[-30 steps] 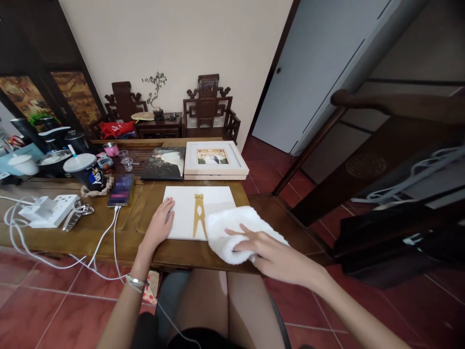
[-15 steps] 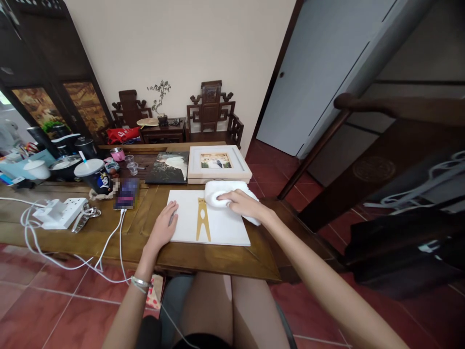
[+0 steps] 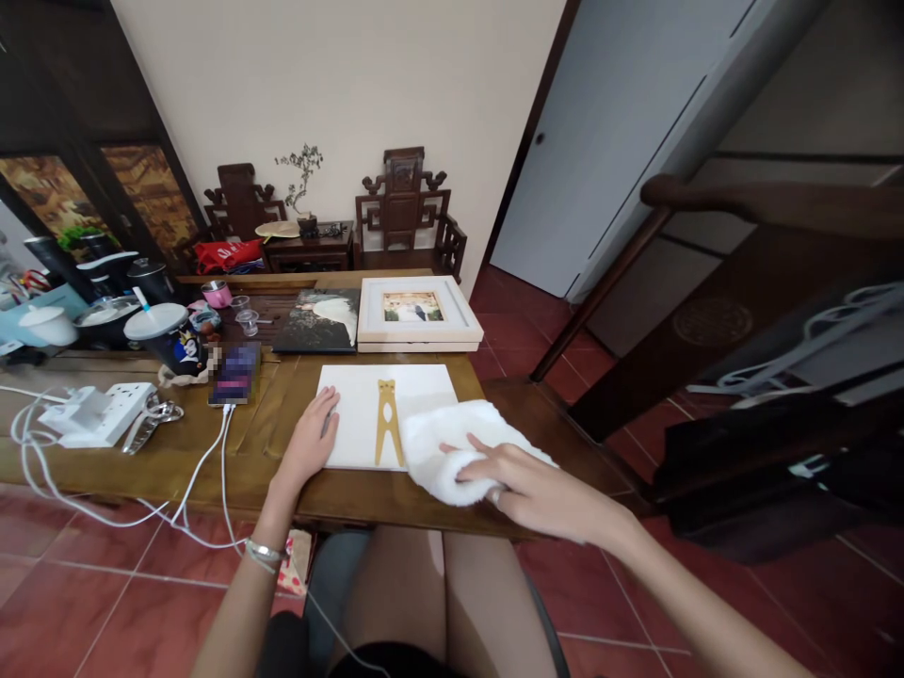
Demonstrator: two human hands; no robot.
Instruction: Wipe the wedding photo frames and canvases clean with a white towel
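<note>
White cloth: brought, since half a second ago, from the far right corner of the white board (image 3: 357,414) to its near right corner.
Lidded cup (image 3: 173,341): stood on the table (image 3: 268,438); contents hidden.
Pink cup (image 3: 217,297): contents cannot be told.
Left hand (image 3: 314,435): laid open on the board's left edge, apparently to steady it.
Right hand (image 3: 509,477): clamped on the bunched cloth (image 3: 432,441), perhaps for padding; hands well apart.
</note>
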